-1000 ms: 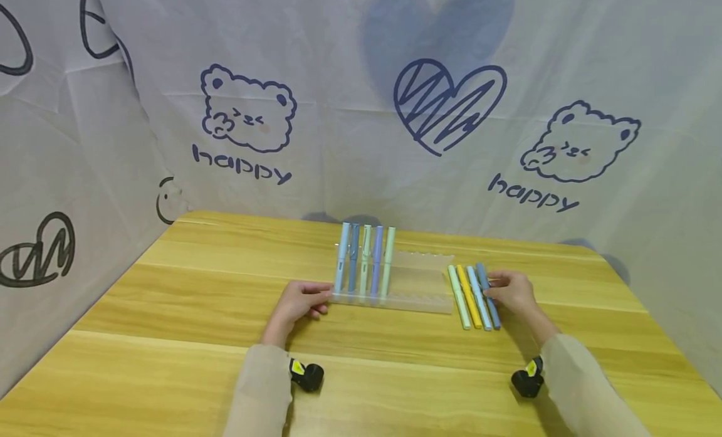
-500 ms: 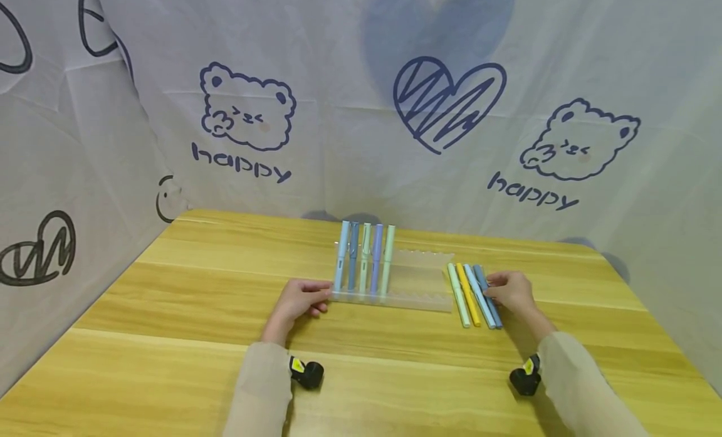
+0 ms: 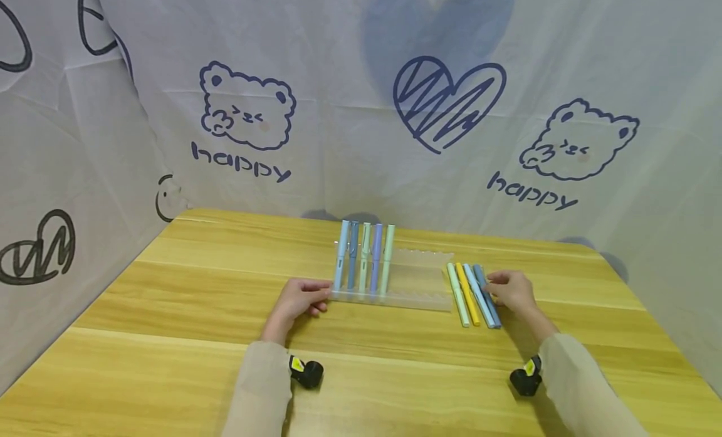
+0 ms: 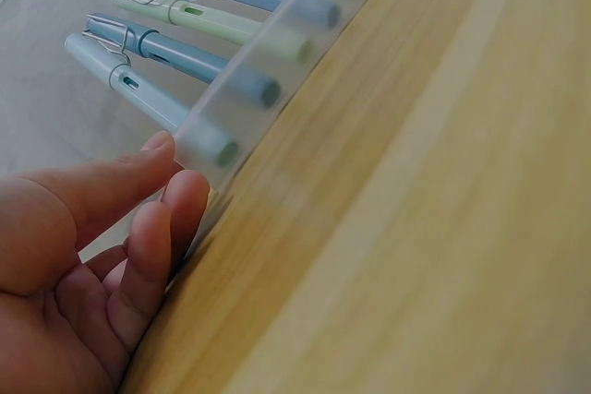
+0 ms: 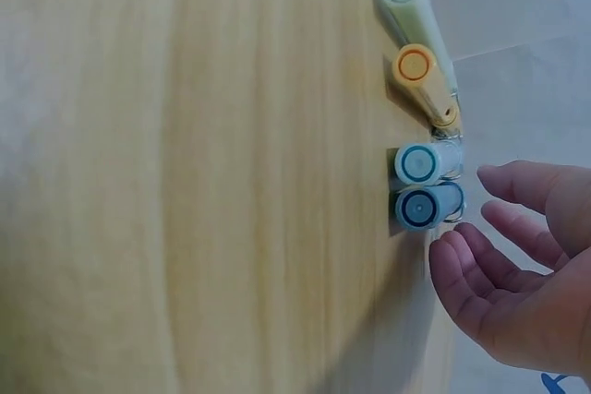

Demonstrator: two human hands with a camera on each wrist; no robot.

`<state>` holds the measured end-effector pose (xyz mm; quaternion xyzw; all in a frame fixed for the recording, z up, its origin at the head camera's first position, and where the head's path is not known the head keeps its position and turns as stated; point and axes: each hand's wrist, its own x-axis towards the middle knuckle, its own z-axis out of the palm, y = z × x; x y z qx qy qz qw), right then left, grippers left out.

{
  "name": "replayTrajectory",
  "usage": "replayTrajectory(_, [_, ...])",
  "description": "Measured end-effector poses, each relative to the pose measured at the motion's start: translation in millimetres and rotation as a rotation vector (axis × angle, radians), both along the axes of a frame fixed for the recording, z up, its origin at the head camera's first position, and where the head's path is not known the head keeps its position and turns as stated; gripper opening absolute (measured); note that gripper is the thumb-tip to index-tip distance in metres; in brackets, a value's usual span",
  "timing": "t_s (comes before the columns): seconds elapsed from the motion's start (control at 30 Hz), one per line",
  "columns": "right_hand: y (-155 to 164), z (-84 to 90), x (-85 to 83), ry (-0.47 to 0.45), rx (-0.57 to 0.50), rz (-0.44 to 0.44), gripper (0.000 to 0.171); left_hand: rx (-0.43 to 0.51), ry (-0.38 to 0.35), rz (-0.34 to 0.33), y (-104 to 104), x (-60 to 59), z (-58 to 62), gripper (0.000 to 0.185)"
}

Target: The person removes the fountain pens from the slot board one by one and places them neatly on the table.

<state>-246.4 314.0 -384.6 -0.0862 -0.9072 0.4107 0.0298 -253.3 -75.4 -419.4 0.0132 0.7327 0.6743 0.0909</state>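
- Progress: five pens (image 3: 363, 258) already sat in the clear rack (image 3: 420, 280), filling its left half; the slots on its right half stood free.
- Left to do, by my reading: four loose pens (image 3: 472, 294) lay side by side on the counter (image 3: 169, 299) just right of the rack: pale green, yellow, light blue, darker blue. Roughly half the lot was racked.
- Your left hand (image 3: 298, 302) rested at the rack's left end. In the left wrist view, your fingers (image 4: 148, 256) lay nearly straight and close together, tips touching the rack's front wall (image 4: 268, 108); nothing was pinched or lifted.
- Your right hand (image 3: 510, 291) sat just right of the loose pens, beside the darker blue pen (image 3: 487, 296).
- In the right wrist view, your right-hand fingers (image 5: 480, 274) were loosely spread and slightly curved, thumb apart, close to that pen's cap end (image 5: 420, 207). Whether they touched it, I couldn't tell; they were not closed on it.
- No pen was off the counter.
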Motion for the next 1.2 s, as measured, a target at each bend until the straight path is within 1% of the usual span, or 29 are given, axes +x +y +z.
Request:
replayTrajectory(0.17, [-1.5, 3.3, 1.4, 0.017, -0.020, -0.034, 0.031, -0.003, 0.002, 0.000, -0.3, 1.1, 1.5, 0.027])
replayTrajectory(0.27, [-2.5, 5.1, 1.7, 0.057, -0.037, -0.047, 0.031, 0.000, -0.005, 0.011, -0.8, 1.4, 2.1, 0.026])
replayTrajectory(0.33, [-3.6, 6.0, 1.8, 0.088, -0.039, -0.056, 0.030, -0.005, 0.002, 0.006, -1.4, 1.7, 2.5, 0.026])
replayTrajectory(0.37, [-4.0, 5.3, 1.2, 0.105, -0.051, -0.073, 0.029, -0.005, 0.002, 0.006, -1.5, 1.7, 2.4, 0.026])
replayTrajectory(0.43, [-4.9, 4.1, 0.5, 0.128, -0.061, -0.078, 0.028, -0.003, -0.003, 0.008, -1.6, 1.7, 2.3, 0.026])
replayTrajectory(0.53, [-1.3, -5.6, -6.0, 0.168, -0.095, -0.087, 0.027, -0.004, -0.002, 0.007, -1.5, 2.1, 2.6, 0.026])
replayTrajectory(0.67, [10.5, -26.8, -21.0, 0.230, -0.102, -0.076, 0.027, -0.004, -0.001, 0.005, -1.0, 2.3, 2.5, 0.027])
replayTrajectory(0.73, [10.4, -29.3, -23.1, 0.246, -0.122, -0.081, 0.025, -0.006, 0.002, 0.002, -0.8, 2.4, 2.6, 0.027])
replayTrajectory(0.8, [5.2, -23.7, -19.0, 0.261, -0.160, -0.066, 0.026, -0.005, 0.001, 0.004, -0.6, 2.4, 2.5, 0.027])
replayTrajectory(0.93, [-15.3, -1.3, -3.5, 0.262, -0.254, -0.064, 0.026, -0.011, 0.004, 0.001, -0.2, 2.1, 2.3, 0.027])
replayTrajectory(0.97, [-19.4, 3.0, -0.8, 0.260, -0.259, -0.055, 0.026, -0.011, 0.002, 0.002, -0.1, 2.0, 2.1, 0.027])
replayTrajectory(1.07, [-29.9, 10.3, 2.9, 0.249, -0.298, -0.069, 0.023, -0.012, 0.002, 0.001, 0.1, 1.7, 1.7, 0.027])
replayTrajectory(1.2, [-39.5, 15.2, 4.4, 0.257, -0.315, -0.045, 0.024, -0.006, 0.000, -0.001, 0.4, 1.4, 1.2, 0.026])
